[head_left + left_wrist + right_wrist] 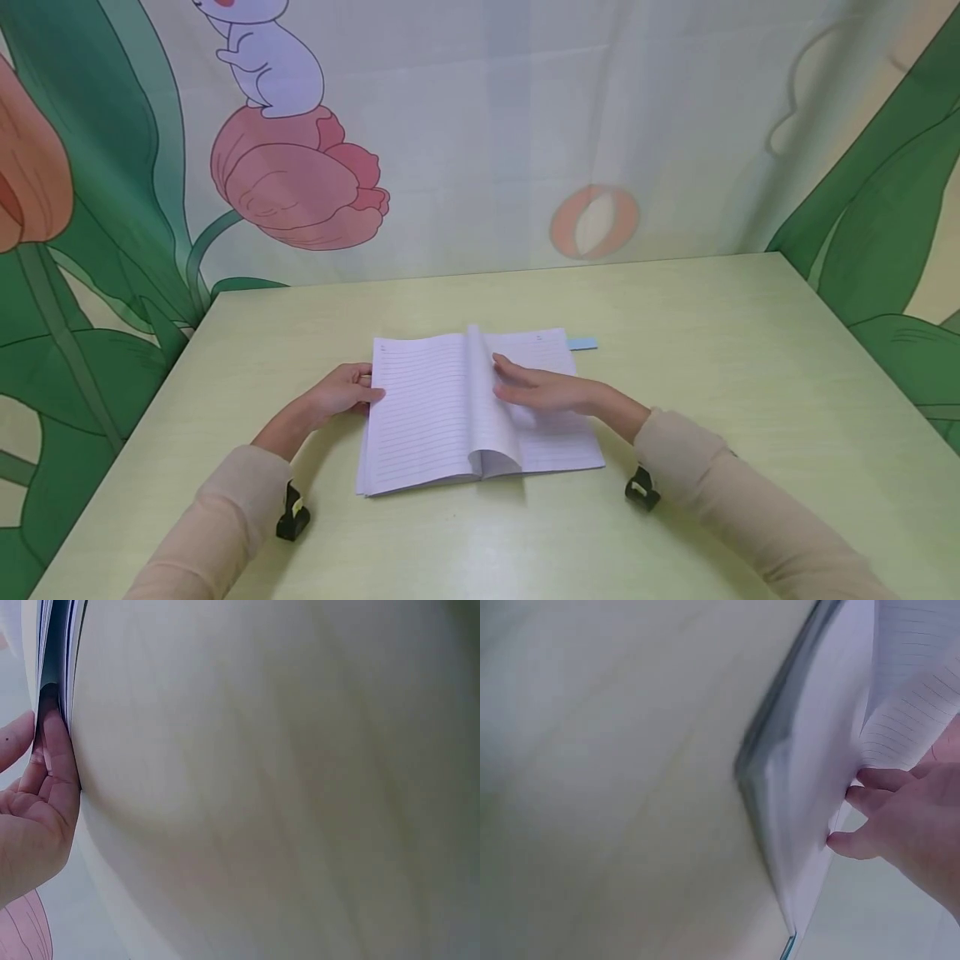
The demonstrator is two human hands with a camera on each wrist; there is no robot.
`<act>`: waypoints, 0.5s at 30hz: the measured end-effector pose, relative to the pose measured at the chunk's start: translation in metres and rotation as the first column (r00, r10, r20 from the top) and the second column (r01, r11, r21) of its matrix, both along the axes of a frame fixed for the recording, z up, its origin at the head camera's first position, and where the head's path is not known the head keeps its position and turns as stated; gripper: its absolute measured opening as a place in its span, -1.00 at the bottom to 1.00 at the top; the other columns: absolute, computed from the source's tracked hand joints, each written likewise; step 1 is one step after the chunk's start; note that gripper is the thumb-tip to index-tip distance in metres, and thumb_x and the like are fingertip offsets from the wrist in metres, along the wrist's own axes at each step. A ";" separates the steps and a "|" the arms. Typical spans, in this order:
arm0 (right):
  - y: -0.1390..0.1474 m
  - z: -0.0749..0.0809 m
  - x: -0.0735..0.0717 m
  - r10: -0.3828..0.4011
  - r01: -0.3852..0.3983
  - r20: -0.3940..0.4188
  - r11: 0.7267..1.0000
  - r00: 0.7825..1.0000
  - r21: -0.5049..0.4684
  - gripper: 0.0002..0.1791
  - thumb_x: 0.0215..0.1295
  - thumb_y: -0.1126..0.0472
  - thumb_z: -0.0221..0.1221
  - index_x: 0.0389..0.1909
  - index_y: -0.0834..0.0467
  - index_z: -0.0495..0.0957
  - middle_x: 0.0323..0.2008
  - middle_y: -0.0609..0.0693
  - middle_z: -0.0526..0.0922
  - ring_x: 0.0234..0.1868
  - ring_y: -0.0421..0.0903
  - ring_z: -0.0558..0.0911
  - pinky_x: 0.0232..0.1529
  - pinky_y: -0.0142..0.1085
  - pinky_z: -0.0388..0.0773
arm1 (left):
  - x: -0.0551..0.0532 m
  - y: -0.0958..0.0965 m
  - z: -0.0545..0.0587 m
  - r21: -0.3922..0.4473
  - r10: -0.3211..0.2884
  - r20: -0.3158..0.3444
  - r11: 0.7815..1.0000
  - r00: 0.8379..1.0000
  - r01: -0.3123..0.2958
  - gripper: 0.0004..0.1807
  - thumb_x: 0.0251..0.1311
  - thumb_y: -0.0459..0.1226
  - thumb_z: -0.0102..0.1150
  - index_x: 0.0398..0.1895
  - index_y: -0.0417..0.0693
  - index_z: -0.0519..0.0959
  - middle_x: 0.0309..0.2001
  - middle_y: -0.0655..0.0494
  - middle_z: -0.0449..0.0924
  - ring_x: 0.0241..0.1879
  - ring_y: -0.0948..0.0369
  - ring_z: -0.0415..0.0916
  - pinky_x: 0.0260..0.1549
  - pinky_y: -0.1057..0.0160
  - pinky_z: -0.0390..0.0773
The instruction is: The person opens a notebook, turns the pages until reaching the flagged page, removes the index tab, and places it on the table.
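Observation:
An open notebook (pixel 420 408) with lined white pages lies on the table, one leaf (pixel 491 417) standing up in a curl near its middle. At its left edge my left hand (pixel 345 390) pinches the pages, thumb on top and fingers underneath. In the left wrist view the fingers of that left hand (pixel 41 795) reach in between the page layers. My right hand (pixel 543 388), fingers extended, is over the right page against the curled leaf. The right wrist view has the right hand (pixel 907 817) with its fingertips at the paper.
A light blue strip (pixel 582 343) sticks out from the notebook's upper right edge. The pale wooden table (pixel 675 333) extends around it. Behind stands a curtain (pixel 465 167) printed with flowers and a rabbit. Small black devices (pixel 292 514) sit at both sleeve cuffs.

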State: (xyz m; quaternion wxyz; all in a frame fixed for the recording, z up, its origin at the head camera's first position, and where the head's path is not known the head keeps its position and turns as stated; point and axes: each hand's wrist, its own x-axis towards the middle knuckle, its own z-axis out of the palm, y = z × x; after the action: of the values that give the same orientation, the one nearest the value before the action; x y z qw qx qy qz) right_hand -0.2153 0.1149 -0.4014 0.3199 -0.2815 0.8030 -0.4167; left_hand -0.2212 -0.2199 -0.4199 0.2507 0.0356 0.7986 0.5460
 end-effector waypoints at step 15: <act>-0.030 0.002 0.021 0.125 -0.125 -0.112 0.992 0.986 0.006 -0.22 0.30 -0.15 -0.03 0.42 0.03 -0.11 0.39 -0.12 -0.01 0.37 -0.20 -0.08 0.31 -0.20 -0.09 | 0.000 -0.002 -0.002 0.020 0.000 -0.016 1.000 1.000 0.001 -0.55 0.19 -0.50 -0.03 0.17 -0.47 0.24 -0.21 -0.09 0.61 -0.37 0.24 0.54 -0.34 0.29 0.54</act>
State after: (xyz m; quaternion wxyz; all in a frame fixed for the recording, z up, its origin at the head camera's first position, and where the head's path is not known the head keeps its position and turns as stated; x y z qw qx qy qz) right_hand -0.1945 0.0851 -0.3992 0.2996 -0.3542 0.8003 -0.3797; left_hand -0.2215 -0.2215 -0.4224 0.2440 0.0428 0.7951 0.5536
